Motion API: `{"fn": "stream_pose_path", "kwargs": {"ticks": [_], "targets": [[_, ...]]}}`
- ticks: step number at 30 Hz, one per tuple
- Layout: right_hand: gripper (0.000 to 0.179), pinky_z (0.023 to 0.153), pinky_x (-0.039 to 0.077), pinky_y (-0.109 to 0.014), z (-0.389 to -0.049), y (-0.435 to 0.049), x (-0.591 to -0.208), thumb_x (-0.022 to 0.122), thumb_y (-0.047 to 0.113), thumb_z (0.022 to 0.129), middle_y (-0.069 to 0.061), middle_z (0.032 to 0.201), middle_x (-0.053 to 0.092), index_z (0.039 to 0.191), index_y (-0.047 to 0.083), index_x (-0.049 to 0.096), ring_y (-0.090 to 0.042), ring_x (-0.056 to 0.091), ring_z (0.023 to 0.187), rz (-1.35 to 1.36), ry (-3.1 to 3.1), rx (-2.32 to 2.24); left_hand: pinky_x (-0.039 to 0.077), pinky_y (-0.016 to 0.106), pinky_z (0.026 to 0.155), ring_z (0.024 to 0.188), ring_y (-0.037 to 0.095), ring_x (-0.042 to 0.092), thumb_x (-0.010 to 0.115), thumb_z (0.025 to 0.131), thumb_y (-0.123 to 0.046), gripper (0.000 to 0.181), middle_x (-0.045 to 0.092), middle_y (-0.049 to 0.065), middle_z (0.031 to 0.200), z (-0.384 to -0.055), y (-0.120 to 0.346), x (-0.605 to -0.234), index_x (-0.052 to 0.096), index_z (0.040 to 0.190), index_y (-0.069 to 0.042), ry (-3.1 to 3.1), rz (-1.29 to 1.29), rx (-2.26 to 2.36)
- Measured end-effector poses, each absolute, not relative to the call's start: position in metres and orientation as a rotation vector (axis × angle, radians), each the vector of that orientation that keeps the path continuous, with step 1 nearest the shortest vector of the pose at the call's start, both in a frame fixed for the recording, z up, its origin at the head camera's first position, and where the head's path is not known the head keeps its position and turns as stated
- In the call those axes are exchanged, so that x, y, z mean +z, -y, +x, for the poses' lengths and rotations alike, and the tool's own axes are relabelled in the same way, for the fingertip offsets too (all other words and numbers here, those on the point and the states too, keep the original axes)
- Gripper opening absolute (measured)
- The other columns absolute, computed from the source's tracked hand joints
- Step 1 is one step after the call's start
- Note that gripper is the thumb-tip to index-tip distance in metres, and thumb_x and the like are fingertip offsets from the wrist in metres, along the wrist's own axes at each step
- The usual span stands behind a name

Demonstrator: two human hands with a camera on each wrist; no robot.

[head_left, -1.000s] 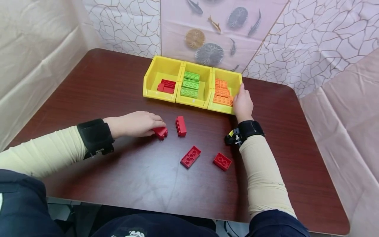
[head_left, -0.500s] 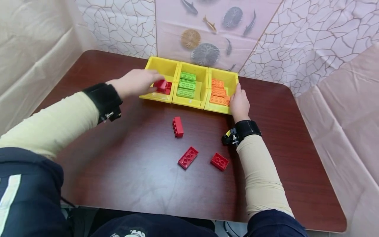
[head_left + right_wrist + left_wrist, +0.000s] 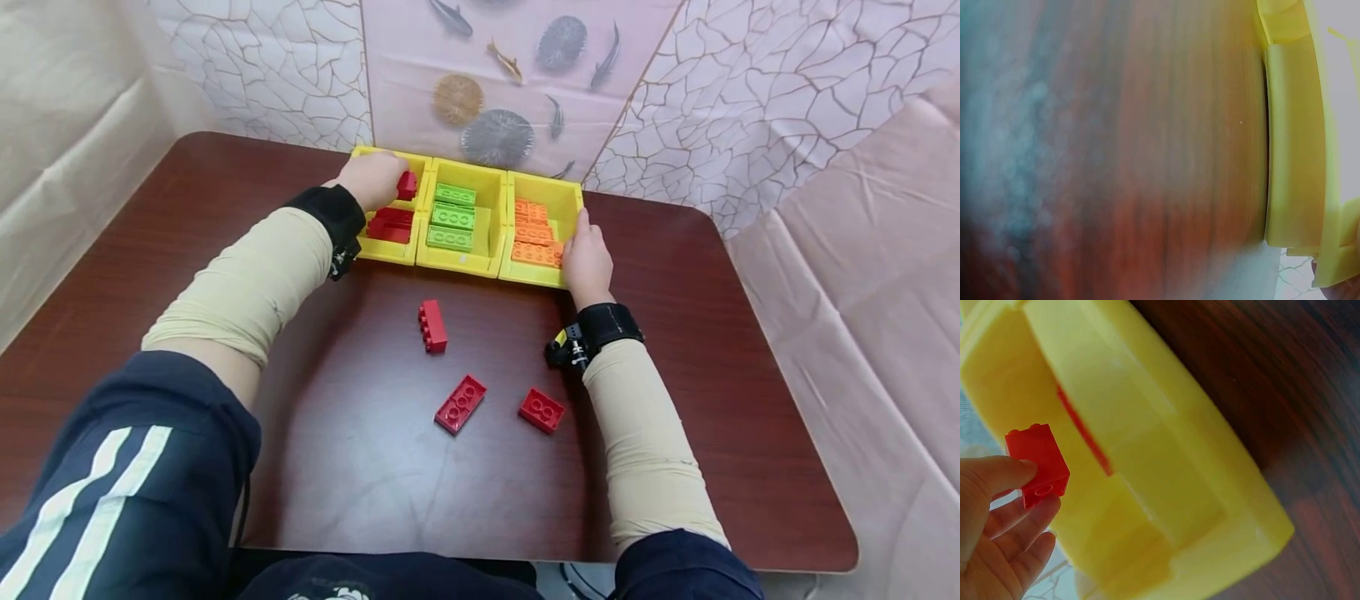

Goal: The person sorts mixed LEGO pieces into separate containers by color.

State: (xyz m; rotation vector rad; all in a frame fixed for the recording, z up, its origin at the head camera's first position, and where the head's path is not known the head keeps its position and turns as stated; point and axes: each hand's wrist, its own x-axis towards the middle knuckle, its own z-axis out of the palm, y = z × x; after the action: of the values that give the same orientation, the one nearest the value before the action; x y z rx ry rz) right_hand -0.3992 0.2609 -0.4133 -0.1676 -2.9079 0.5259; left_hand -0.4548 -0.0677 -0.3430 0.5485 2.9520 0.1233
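Observation:
My left hand [image 3: 372, 179] pinches a red toy brick [image 3: 1036, 456] between thumb and fingers, over the left yellow bin [image 3: 1147, 412]. Red bricks [image 3: 390, 225] lie on that bin's floor, partly hidden by its front wall in the left wrist view. At the other end of the row, my right hand [image 3: 588, 262] grips the outer side wall of the right yellow bin [image 3: 561, 193], which holds orange bricks [image 3: 534, 233]. Only a bit of that hand shows at the edge of the right wrist view.
Between them is the middle yellow bin [image 3: 491, 177], with green bricks [image 3: 452, 217] in it. Three red pieces lie on the brown table [image 3: 360, 467]: an upright-studded brick [image 3: 432, 326], a long brick [image 3: 460, 404] and a shorter brick [image 3: 541, 410]. A patterned cloth hangs behind.
My left hand has picked a red brick up off the table and carried it forward to the left bin, now deeper over it. The right hand stays on the right bin.

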Motion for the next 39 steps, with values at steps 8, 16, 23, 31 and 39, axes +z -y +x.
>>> {"fn": "stream_pose_path", "kwargs": {"ticks": [8, 16, 23, 31, 39], "targets": [[0.055, 0.085, 0.043, -0.049, -0.399, -0.26, -0.412, 0.036, 0.017, 0.099, -0.019, 0.127, 0.046, 0.15, 0.012, 0.014, -0.034, 0.053, 0.105, -0.174, 2.908, 0.521, 0.038, 0.047, 0.093, 0.101, 0.037, 0.052, 0.04, 0.089, 0.004, 0.021, 0.057, 0.024, 0.106, -0.462, 0.065, -0.361, 0.055, 0.104, 0.004, -2.969, 0.641, 0.174], [0.055, 0.084, 0.044, -0.048, -0.398, -0.258, -0.411, 0.036, 0.018, 0.1, -0.019, 0.126, 0.046, 0.15, 0.012, 0.015, -0.034, 0.053, 0.104, -0.182, 2.908, 0.504, 0.038, 0.047, 0.091, 0.099, 0.036, 0.052, 0.042, 0.088, 0.001, 0.018, 0.057, 0.024, 0.106, -0.462, 0.063, -0.371, 0.056, 0.1, 0.004, -2.938, 0.627, 0.22], [0.055, 0.084, 0.044, -0.048, -0.399, -0.259, -0.413, 0.036, 0.018, 0.1, -0.019, 0.126, 0.046, 0.15, 0.012, 0.014, -0.034, 0.053, 0.103, -0.187, 2.903, 0.495, 0.038, 0.048, 0.092, 0.104, 0.036, 0.051, 0.045, 0.087, -0.002, 0.019, 0.056, 0.024, 0.112, -0.463, 0.063, -0.375, 0.055, 0.102, 0.002, -2.912, 0.587, 0.214], [0.055, 0.085, 0.043, -0.048, -0.398, -0.258, -0.411, 0.035, 0.018, 0.1, -0.019, 0.127, 0.046, 0.15, 0.012, 0.015, -0.034, 0.053, 0.104, -0.184, 2.904, 0.506, 0.038, 0.05, 0.093, 0.109, 0.038, 0.05, 0.045, 0.089, -0.008, 0.029, 0.053, 0.024, 0.12, -0.464, 0.065, -0.379, 0.051, 0.116, -0.001, -2.872, 0.563, 0.191], [0.054, 0.084, 0.043, -0.049, -0.396, -0.259, -0.409, 0.034, 0.017, 0.1, -0.019, 0.126, 0.046, 0.15, 0.011, 0.015, -0.035, 0.053, 0.104, -0.178, 2.902, 0.514, 0.034, 0.048, 0.098, 0.115, 0.035, 0.045, 0.043, 0.089, -0.006, 0.037, 0.048, 0.023, 0.127, -0.44, 0.071, -0.367, 0.049, 0.125, 0.002, -2.896, 0.676, 0.15]]}}
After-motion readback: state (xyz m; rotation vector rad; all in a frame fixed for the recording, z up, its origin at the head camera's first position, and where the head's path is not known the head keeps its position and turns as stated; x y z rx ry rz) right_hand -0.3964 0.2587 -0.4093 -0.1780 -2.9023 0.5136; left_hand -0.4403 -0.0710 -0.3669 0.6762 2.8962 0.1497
